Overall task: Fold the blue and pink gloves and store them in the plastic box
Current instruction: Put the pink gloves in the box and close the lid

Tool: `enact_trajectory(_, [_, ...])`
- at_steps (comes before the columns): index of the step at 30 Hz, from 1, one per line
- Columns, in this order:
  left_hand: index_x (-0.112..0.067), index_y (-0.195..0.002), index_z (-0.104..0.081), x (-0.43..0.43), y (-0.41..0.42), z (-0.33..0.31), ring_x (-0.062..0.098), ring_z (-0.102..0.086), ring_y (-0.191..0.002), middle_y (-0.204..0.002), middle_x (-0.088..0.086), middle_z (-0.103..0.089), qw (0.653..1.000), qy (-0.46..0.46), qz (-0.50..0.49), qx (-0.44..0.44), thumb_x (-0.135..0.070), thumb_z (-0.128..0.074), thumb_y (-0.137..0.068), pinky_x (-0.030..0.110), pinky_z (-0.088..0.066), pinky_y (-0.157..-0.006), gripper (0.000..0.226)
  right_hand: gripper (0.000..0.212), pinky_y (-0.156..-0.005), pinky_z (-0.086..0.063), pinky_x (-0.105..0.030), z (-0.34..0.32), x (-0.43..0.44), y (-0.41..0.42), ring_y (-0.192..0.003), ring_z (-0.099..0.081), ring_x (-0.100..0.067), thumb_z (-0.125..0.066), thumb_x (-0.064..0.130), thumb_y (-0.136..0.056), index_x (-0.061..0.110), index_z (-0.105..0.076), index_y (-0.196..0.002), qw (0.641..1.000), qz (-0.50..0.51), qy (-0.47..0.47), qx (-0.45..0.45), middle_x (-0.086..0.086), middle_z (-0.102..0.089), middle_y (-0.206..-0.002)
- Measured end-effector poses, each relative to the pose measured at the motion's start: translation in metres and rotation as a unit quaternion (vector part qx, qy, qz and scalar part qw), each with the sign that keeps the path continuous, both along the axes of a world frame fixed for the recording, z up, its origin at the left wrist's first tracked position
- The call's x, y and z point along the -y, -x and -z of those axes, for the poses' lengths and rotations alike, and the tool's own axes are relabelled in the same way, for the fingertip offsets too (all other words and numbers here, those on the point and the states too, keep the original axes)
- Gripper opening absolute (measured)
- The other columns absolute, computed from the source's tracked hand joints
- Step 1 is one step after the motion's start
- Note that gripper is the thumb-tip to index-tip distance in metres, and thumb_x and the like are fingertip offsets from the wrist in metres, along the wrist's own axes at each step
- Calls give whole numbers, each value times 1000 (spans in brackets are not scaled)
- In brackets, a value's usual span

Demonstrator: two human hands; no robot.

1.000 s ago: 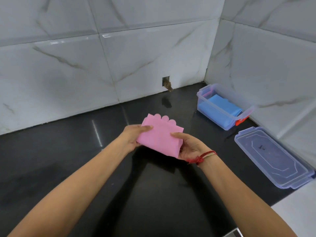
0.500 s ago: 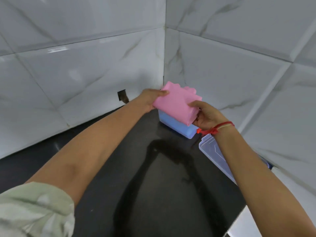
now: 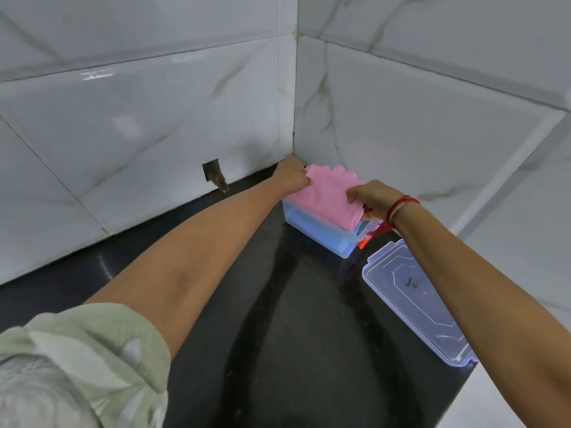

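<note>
The folded pink gloves lie across the top of the clear plastic box, which stands in the corner of the black counter. My left hand grips their far left edge. My right hand, with a red thread at the wrist, pinches their near right edge. Folded blue gloves show through the box wall beneath the pink ones.
The box's clear lid lies flat on the black counter to the right of the box, under my right forearm. White marble-tiled walls meet right behind the box. A small hole is cut in the left wall.
Both hands have carried the pink gloves away from the counter's middle to the corner and lowered them onto the box. The view has swung to the right.
</note>
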State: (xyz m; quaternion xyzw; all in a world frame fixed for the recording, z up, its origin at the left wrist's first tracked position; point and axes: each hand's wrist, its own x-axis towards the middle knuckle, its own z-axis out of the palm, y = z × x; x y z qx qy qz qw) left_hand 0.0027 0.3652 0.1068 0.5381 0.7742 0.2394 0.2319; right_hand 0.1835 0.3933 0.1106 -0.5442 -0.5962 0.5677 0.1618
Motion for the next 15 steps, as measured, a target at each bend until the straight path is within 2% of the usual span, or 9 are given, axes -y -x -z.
enact_trajectory(2, [-14, -54, -29, -2, 0, 2, 13, -32, -50, -56, 1, -32, 996, 9, 30, -85, -16, -63, -87, 23, -23, -46, 47, 15, -68, -55, -33, 2, 0, 1, -71, -58, -21, -50, 4, -83, -1, -52, -97, 999, -24, -30, 36, -11, -56, -77])
enact_trajectory(4, [-11, -57, -37, -4, -3, 3, 21, -46, -62, -65, 6, -47, 987, 26, 57, -148, -16, -61, -89, 24, -32, -52, 41, 9, -52, -57, -25, 0, 1, 1, -60, -61, -20, -52, 7, -82, 0, -55, -87, 992, -64, -57, 91, -10, -57, -68])
enact_trajectory(5, [-6, -62, -44, -5, -5, 3, 26, -54, -72, -75, 13, -56, 983, 33, 70, -165, -15, -60, -89, 27, -36, -58, 33, 9, -45, -55, -23, -1, 1, 0, -54, -62, -20, -53, 9, -82, 1, -57, -84, 987, -86, -67, 121, -10, -58, -66])
enact_trajectory(6, [-2, -69, -51, -5, -7, 2, 31, -59, -84, -90, 19, -62, 979, 35, 83, -180, -14, -59, -90, 30, -38, -63, 25, 11, -45, -56, -26, -1, 1, 0, -52, -64, -22, -55, 11, -82, 0, -58, -83, 979, -107, -79, 152, -13, -60, -66])
enact_trajectory(8, [5, -88, -59, -6, -9, 4, 34, -60, -98, -107, 23, -64, 974, 29, 98, -201, -10, -54, -91, 30, -37, -68, 17, 16, -59, -56, -34, -1, 2, 0, -64, -67, -30, -57, 15, -80, 0, -60, -87, 956, -140, -133, 219, -18, -65, -73])
enact_trajectory(11, [8, -104, -59, -5, -12, 9, 32, -61, -99, -108, 21, -64, 966, 32, 114, -230, -5, -47, -94, 30, -39, -70, 21, 21, -58, -47, -29, 2, 9, 5, -70, -63, -28, -59, 19, -80, 3, -60, -94, 889, -179, -259, 333, -14, -67, -80])
enact_trajectory(13, [7, -105, -59, -3, -16, 12, 33, -61, -101, -109, 22, -64, 959, 33, 120, -254, -2, -44, -94, 32, -42, -73, 21, 30, -66, -40, -29, 4, 13, 7, -85, -61, -31, -62, 25, -81, 4, -58, -102, 841, -175, -328, 393, -16, -66, -98])
enact_trajectory(15, [6, -108, -58, -3, -19, 15, 33, -58, -106, -115, 22, -61, 953, 35, 123, -276, 0, -42, -94, 35, -44, -78, 22, 37, -68, -40, -30, 7, 14, 6, -95, -62, -32, -66, 33, -79, 6, -59, -103, 819, -153, -353, 426, -15, -65, -105])
